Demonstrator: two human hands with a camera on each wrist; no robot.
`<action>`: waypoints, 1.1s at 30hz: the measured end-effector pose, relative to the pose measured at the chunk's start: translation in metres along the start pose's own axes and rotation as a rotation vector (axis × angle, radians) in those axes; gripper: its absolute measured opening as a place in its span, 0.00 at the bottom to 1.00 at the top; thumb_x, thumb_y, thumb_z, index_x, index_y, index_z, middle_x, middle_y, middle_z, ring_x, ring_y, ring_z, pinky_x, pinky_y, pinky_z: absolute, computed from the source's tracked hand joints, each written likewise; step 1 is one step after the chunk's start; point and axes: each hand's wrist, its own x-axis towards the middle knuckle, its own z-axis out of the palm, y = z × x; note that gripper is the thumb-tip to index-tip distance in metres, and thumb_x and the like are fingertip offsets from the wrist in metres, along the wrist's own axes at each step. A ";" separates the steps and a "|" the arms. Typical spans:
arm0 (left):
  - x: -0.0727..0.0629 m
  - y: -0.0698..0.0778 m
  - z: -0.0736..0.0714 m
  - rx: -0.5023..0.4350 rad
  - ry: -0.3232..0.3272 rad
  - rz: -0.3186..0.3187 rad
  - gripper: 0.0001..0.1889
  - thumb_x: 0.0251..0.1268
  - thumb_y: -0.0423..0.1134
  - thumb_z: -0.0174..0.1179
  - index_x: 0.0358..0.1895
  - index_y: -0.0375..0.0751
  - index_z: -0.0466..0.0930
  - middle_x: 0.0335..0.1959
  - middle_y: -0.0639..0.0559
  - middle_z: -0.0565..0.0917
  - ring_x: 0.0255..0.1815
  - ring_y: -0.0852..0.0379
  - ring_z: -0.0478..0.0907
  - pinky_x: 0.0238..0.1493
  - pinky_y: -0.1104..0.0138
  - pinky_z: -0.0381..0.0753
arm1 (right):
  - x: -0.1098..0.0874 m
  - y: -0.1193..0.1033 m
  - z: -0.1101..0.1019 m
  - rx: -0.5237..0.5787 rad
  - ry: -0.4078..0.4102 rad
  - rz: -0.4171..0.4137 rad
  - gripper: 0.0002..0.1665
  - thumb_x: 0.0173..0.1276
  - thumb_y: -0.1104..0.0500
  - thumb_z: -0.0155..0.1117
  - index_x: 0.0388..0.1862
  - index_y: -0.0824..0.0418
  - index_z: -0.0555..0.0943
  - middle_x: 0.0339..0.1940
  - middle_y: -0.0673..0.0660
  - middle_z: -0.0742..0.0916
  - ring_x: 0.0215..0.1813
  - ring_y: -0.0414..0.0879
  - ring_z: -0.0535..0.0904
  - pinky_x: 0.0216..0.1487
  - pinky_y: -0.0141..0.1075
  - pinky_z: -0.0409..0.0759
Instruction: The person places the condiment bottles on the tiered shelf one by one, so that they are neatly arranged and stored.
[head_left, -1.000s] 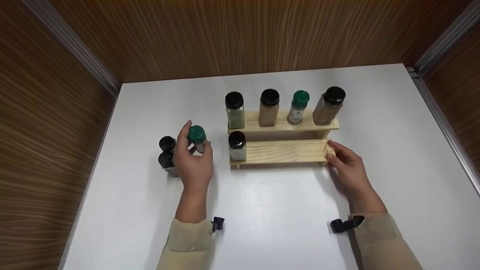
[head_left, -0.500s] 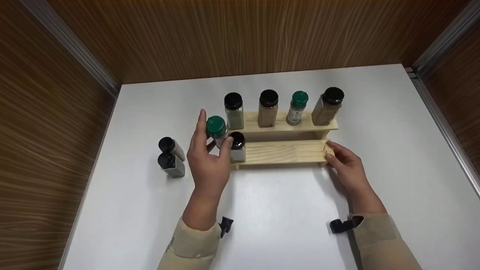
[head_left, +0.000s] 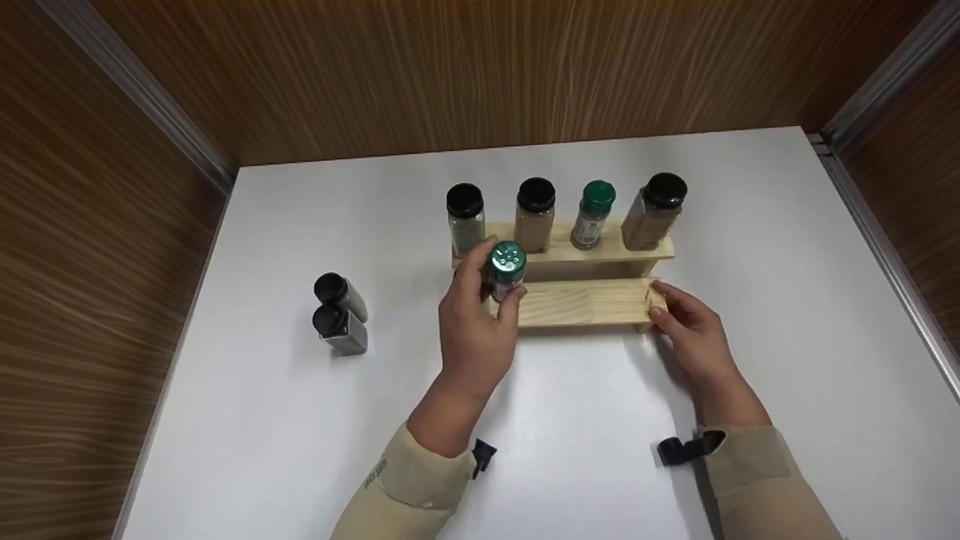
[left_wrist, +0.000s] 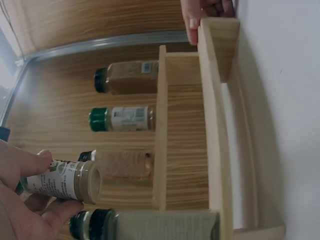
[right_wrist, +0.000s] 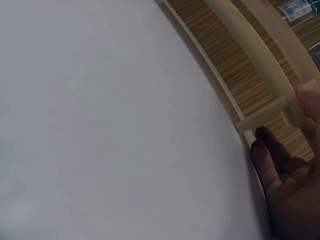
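My left hand (head_left: 478,322) pinches a small green-capped spice jar (head_left: 508,271) between thumb and fingers, above the left part of the lower shelf of a wooden two-step spice rack (head_left: 585,304). In the left wrist view the jar's clear base hangs apart from the shelf. My right hand (head_left: 697,330) grips the right end of that lower shelf, thumb on top. A black-capped spice jar (left_wrist: 162,225) stands at the lower shelf's left end; my left hand hides it in the head view. Several spice jars line the upper shelf, including another green-capped jar (head_left: 594,215).
Two black-capped jars (head_left: 341,322) stand close together on the white table (head_left: 262,420), left of the rack. Wood-patterned panels (head_left: 480,75) enclose the back and sides. On the upper shelf's right end a large brown-filled jar (head_left: 654,214) leans outward in view.
My left hand has carried the green-capped jar rightward from beside the two black-capped jars, past the rack's left end, to above the lower shelf. The right hand keeps its grip in place.
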 end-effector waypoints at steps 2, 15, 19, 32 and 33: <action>-0.001 -0.001 0.006 0.005 -0.025 -0.014 0.33 0.65 0.22 0.71 0.72 0.31 0.68 0.63 0.35 0.80 0.61 0.43 0.83 0.57 0.62 0.86 | 0.000 0.001 0.000 0.004 0.000 0.003 0.27 0.77 0.68 0.66 0.72 0.72 0.76 0.51 0.43 0.87 0.50 0.38 0.81 0.46 0.28 0.84; -0.014 -0.020 0.030 0.023 -0.090 -0.097 0.33 0.67 0.23 0.70 0.74 0.32 0.68 0.64 0.35 0.80 0.63 0.42 0.82 0.59 0.59 0.85 | 0.001 -0.001 0.001 -0.043 -0.005 0.023 0.27 0.79 0.67 0.65 0.74 0.71 0.75 0.51 0.43 0.86 0.49 0.36 0.82 0.46 0.27 0.83; -0.016 -0.024 0.036 0.020 -0.107 -0.124 0.33 0.68 0.23 0.69 0.74 0.32 0.67 0.64 0.35 0.79 0.63 0.42 0.82 0.58 0.59 0.85 | 0.001 -0.001 0.001 -0.035 0.003 0.017 0.27 0.78 0.68 0.65 0.73 0.70 0.76 0.51 0.43 0.87 0.49 0.36 0.82 0.46 0.27 0.83; -0.026 -0.038 0.052 0.119 -0.101 -0.181 0.35 0.68 0.25 0.70 0.75 0.36 0.67 0.59 0.37 0.82 0.55 0.43 0.83 0.46 0.55 0.87 | 0.001 0.000 0.002 -0.009 0.018 0.006 0.26 0.77 0.71 0.65 0.72 0.73 0.76 0.53 0.41 0.87 0.50 0.36 0.81 0.45 0.27 0.83; -0.027 -0.039 0.053 0.126 -0.099 -0.185 0.35 0.68 0.25 0.70 0.75 0.36 0.67 0.59 0.37 0.82 0.55 0.43 0.83 0.47 0.54 0.87 | 0.001 0.000 0.002 -0.002 0.020 0.006 0.26 0.77 0.71 0.65 0.72 0.73 0.76 0.53 0.41 0.87 0.50 0.35 0.81 0.45 0.27 0.83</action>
